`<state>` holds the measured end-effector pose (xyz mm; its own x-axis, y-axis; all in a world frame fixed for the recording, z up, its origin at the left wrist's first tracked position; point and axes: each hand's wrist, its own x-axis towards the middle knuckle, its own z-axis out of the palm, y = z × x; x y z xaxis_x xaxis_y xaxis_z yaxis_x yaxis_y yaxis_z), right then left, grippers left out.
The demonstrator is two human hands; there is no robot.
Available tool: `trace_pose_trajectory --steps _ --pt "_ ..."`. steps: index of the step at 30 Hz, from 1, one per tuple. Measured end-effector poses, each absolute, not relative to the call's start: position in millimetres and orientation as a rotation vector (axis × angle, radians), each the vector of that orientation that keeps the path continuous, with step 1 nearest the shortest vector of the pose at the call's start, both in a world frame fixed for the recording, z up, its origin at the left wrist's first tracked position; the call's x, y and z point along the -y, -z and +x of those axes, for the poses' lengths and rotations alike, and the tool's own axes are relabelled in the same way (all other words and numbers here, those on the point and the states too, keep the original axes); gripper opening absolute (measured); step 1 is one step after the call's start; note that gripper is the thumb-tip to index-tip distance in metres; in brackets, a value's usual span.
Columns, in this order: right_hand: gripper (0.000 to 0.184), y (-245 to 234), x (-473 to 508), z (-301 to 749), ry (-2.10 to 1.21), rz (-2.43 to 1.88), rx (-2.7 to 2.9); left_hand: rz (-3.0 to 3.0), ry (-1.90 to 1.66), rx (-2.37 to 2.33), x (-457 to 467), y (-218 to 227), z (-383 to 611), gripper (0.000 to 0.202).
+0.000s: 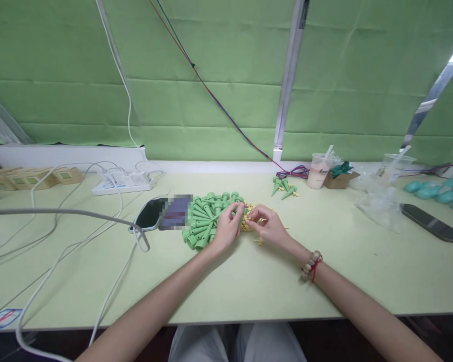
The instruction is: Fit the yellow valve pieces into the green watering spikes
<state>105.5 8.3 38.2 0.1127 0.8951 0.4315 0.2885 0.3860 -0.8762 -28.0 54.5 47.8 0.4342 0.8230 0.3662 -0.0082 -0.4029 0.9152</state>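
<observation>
My left hand (227,227) rests at the right edge of a heap of green plastic cones (204,219), its fingers curled round one green cone. My right hand (266,224), with a bead bracelet (311,265) on the wrist, is pinched on a small yellow piece at a little pile of yellow pieces (248,221) between the two hands. The fingertips of both hands meet over that pile. A single yellow piece (259,242) lies just below my right hand.
A phone (149,214) lies left of the cone heap. A white power strip (123,182) with cables (60,251) sits at the back left. A few green cones (284,187), a drink cup (319,171), a small carton (338,178), plastic bags (379,203), another phone (434,226) and teal pieces (436,192) lie at the right.
</observation>
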Motion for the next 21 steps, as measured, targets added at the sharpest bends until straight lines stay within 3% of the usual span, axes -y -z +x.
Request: trace_pose_trajectory --steps 6,11,14,18,21 --pt "0.042 -46.3 -8.6 107.0 -1.122 -1.214 1.191 1.73 -1.146 -0.72 -53.1 -53.1 -30.1 0.038" --pt "0.037 -44.1 -9.9 107.8 -1.319 -1.2 1.145 1.763 -1.151 -0.708 -52.3 -52.8 -31.1 0.037" --pt "0.031 -41.1 -7.8 105.2 -1.156 -1.206 1.21 1.772 -1.146 -0.708 -52.1 -50.3 -29.9 0.037" --pt "0.023 -39.7 -4.6 99.7 -0.611 -1.18 1.411 1.753 -1.143 -0.703 -51.8 -48.6 -27.9 0.038" --pt "0.022 -40.5 -5.8 99.6 -0.704 -1.186 1.366 1.74 -1.149 -0.674 -51.0 -50.5 -27.9 0.039"
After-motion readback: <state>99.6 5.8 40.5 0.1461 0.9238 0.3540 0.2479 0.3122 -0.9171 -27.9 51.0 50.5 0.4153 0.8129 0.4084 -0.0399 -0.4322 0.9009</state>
